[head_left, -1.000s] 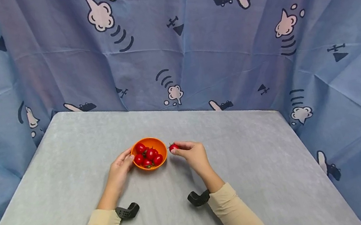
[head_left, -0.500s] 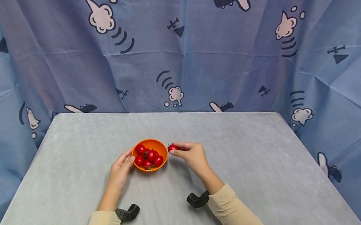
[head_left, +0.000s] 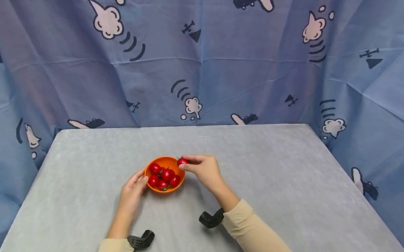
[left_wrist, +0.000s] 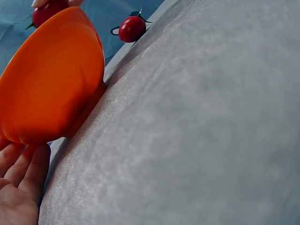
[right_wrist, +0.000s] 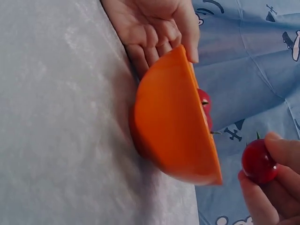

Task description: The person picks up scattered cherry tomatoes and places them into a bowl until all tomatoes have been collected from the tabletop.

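Note:
In the head view an orange bowl (head_left: 167, 192) stands on the table, holding several red cherry tomatoes (head_left: 167, 174). My left hand (head_left: 133, 193) grips the bowl's left side, its thumb at the rim and its fingers against the outer wall. Between thumb and fingers, my right hand (head_left: 207, 172) pinches one cherry tomato (right_wrist: 259, 161) over the right part of the rim. That tomato has green sepals and is apart from those in the bowl. Past the bowl, the left wrist view shows another cherry tomato (left_wrist: 132, 29), which I cannot find in the head view.
A pale grey cloth covers the table (head_left: 273, 176). Behind it and along the right side hangs a blue curtain (head_left: 172, 38) printed with airplanes and clouds. Each wrist wears a black camera mount (head_left: 212, 218).
My right hand has moved left and slightly up with the tomato, from beside the bowl to over its rim. The left hand stays on the bowl. The head view has shifted slightly.

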The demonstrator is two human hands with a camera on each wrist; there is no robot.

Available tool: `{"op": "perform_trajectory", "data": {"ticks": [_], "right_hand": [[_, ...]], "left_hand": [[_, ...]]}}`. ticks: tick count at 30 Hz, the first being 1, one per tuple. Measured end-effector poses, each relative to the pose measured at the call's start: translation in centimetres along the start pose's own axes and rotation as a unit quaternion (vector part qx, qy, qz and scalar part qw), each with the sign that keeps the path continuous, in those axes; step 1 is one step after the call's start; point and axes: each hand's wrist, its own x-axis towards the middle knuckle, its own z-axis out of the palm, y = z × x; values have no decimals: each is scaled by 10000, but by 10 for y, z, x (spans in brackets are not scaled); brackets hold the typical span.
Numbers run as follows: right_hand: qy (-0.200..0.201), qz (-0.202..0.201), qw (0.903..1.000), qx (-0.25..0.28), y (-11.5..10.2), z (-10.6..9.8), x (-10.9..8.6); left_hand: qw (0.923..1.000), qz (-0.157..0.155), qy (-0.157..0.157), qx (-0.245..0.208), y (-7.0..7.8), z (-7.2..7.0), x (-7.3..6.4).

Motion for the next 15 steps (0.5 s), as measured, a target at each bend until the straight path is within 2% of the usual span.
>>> {"op": "perform_trajectory", "data": {"ticks": [15], "right_hand": [[-48, -217, 9998, 16, 1, 21, 9]], "left_hand": [[10000, 48, 22, 9, -3, -5, 1]]}}
